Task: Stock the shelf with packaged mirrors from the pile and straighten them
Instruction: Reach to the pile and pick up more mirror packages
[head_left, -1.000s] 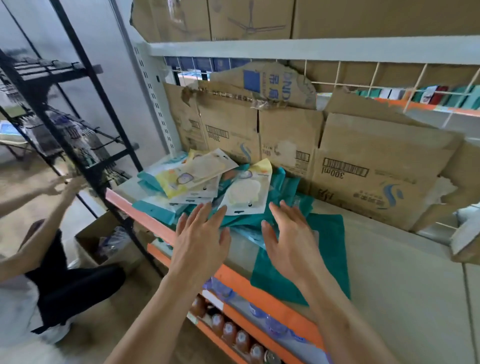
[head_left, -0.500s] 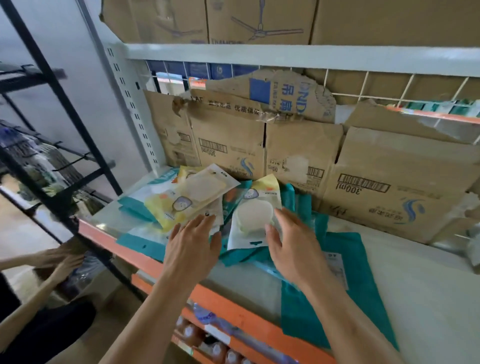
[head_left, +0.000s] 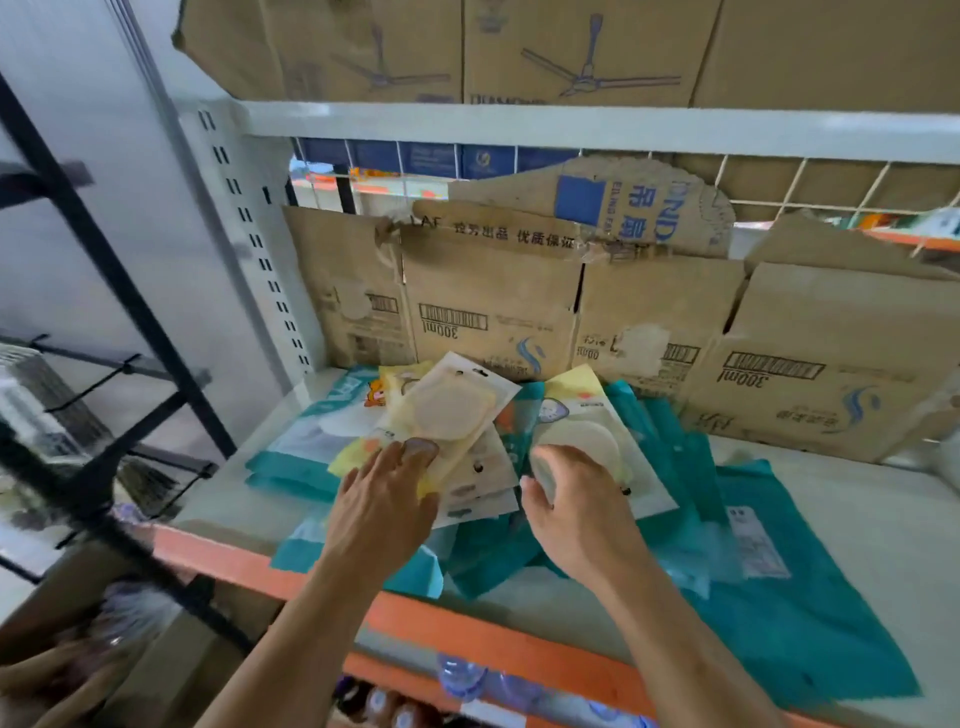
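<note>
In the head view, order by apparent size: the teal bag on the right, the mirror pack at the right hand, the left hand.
1. teal bag, clearly largest.
2 and 3. mirror pack and left hand look alike; the hand is nearer the camera, so unranked.

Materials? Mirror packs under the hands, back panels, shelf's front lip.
Mirror packs: glossy clear plastic pouches over printed card, judging by sheen and punched hang holes. Back panels: matte brown corrugated cardboard, torn edges. Front lip: smooth orange, probably painted metal.
</note>
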